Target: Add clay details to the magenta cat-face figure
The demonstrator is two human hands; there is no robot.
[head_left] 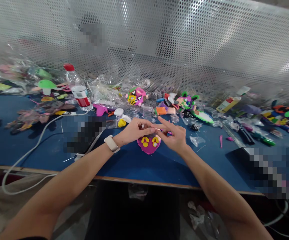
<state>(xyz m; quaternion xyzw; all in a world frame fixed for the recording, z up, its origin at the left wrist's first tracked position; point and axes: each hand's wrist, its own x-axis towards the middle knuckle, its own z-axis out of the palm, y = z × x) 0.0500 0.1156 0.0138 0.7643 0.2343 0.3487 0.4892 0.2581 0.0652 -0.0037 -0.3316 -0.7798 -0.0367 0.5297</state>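
Note:
My left hand (139, 130) and my right hand (173, 136) meet at their fingertips in the middle of the blue table. Thumb and fingers of both pinch together, and whatever tiny bit is between them is too small to name. One finger of my right hand sticks out. Just under the hands lies a magenta clay face (148, 149) with yellow clay shapes on it and a white dot on the right one. Its upper part is hidden behind my fingers. Beyond my left hand sits a lump of yellow clay (121, 123).
A water bottle (80, 91) with a red cap stands back left, near a phone (86, 137) and white cable (40, 141). Clay figures (137, 96), colored clay pieces (164, 110) and plastic wrappers line the perforated metal panel (139, 40). A dark device (256, 166) lies right.

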